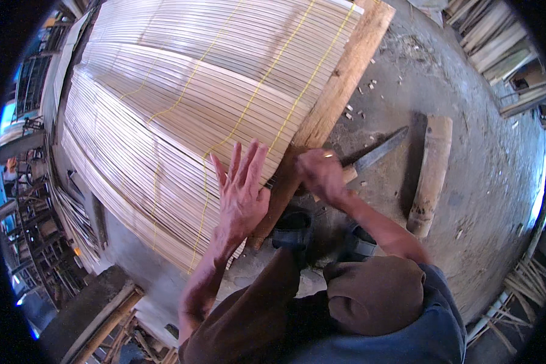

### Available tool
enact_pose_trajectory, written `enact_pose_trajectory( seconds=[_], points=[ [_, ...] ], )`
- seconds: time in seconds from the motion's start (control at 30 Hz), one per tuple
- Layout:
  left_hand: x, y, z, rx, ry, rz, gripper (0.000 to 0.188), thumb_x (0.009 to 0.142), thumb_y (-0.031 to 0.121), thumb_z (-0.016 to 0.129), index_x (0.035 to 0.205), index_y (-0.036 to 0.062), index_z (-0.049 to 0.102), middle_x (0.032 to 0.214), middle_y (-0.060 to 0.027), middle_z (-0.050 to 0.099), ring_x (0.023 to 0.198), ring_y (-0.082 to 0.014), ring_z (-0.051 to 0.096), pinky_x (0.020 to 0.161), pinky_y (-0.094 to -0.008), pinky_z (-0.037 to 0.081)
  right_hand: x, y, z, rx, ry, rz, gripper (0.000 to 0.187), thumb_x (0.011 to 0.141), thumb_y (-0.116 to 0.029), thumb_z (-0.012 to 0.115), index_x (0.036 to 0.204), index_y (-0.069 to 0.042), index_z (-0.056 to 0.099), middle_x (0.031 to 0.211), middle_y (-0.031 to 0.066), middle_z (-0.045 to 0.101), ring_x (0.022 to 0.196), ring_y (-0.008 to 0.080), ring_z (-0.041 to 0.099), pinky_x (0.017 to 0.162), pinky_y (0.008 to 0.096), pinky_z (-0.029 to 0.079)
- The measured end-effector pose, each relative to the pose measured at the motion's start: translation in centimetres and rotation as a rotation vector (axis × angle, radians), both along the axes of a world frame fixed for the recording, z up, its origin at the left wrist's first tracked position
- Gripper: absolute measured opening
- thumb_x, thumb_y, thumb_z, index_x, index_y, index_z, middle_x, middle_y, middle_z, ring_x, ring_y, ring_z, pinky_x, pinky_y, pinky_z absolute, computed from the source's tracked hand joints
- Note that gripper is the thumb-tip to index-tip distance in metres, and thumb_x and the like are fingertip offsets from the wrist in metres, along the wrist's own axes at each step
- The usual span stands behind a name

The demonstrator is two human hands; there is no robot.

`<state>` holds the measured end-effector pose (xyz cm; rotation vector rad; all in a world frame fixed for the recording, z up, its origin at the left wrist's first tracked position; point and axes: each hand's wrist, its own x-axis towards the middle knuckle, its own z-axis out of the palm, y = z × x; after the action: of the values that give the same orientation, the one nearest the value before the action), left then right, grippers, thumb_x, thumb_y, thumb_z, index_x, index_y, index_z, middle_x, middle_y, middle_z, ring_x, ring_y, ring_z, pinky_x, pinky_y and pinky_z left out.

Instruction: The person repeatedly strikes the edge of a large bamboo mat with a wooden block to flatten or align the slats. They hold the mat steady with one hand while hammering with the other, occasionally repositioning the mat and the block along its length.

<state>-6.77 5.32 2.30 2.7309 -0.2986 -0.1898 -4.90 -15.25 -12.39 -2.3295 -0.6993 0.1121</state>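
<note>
Nearest, a brown-clothed knee (376, 294), then a dark sandal (292, 229) close to the lower end of a wooden beam (323, 119). Just past these, left hand (244, 197) with grip spread, palm down, fingers fanned over the slatted mat (188, 115) near its lower right edge. Beside it, right hand (323, 176) with grip curled, at the beam and just off the mat's edge, slightly blurred; cannot tell whether pinching a slat end or cord, or holding nothing. For good work at this edge, probably best to press evenly with the left palm, flattening the slats without skewing them, and to keep right-hand movements small and close to the beam. Worth squaring the slat ends along the beam, and worth keeping the yellow cord (261, 83) free of snags under the fingers. Beyond the right hand, a knife (379, 151), low beside the beam; wise to keep the right forearm clear of its blade. Farther right, a bamboo section (432, 176) on the floor (485, 176), well apart from the mat. Farther still, mat running away in stepped layers along the beam's left side, and, at upper right, stacked strips (488, 36).
</note>
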Motion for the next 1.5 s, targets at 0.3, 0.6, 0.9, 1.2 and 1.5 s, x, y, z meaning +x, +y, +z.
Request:
enact_pose_trajectory(
  seconds=[0.3,0.6,0.9,1.2,1.5],
  points=[
    [-0.3,0.5,-1.9,-0.075,-0.039,-0.078,0.080,0.076,-0.004,0.057,0.152,0.0081,0.038,0.153,-0.0149,0.045,0.147,-0.0390,0.034,0.120,-0.0686,0.003,-11.5,10.7,-2.3,-0.303,-0.354,0.231,0.043,0.088,-0.026,0.057,0.121,0.000,0.062,0.115,0.0183,0.064,0.102,0.0371,0.063,0.087,0.0505,0.051],
    [-4.4,2.6,-10.5,0.013,0.075,-0.109,0.073,0.074,-0.004,0.057,0.145,0.0057,0.045,0.149,-0.0182,0.047,0.143,-0.0342,0.042,0.117,-0.0712,0.005,-4.3,3.6,3.1,0.277,0.615,0.422,0.019,0.090,-0.014,0.059,0.105,-0.006,0.066,0.091,0.0201,0.065,0.089,0.0363,0.067,0.077,0.0428,0.053],
    [-3.7,2.4,-9.4,-0.036,0.102,-0.147,0.066,0.080,0.029,0.078,0.138,0.0093,0.055,0.153,-0.0197,0.042,0.146,-0.0355,0.037,0.118,-0.0679,0.015,17.9,-6.1,0.7,-0.141,-0.348,-0.407,0.046,0.101,-0.031,0.055,0.145,-0.020,0.049,0.137,0.0217,0.050,0.127,0.0424,0.050,0.108,0.0543,0.040],
    [-2.9,5.9,-8.3,0.182,-0.018,0.226,0.073,0.085,0.040,0.074,0.145,0.0058,0.049,0.162,-0.0186,0.030,0.152,-0.0355,0.025,0.122,-0.0613,0.006,26.4,-1.8,-0.1,-0.510,-0.389,-0.339,0.060,0.103,-0.054,0.038,0.159,-0.033,0.030,0.167,0.0170,0.016,0.152,0.0428,0.016,0.123,0.0617,0.008],
    [-2.7,5.9,-8.5,0.206,0.112,0.320,0.079,0.087,0.046,0.072,0.154,0.0164,0.042,0.163,-0.0110,0.032,0.152,-0.0335,0.026,0.122,-0.0609,0.007,31.1,-4.1,-2.0,-0.487,-0.434,-0.360,0.051,0.103,-0.050,0.038,0.151,-0.035,0.044,0.161,0.0031,0.035,0.150,0.0342,0.025,0.123,0.0580,0.011]
  ],
)
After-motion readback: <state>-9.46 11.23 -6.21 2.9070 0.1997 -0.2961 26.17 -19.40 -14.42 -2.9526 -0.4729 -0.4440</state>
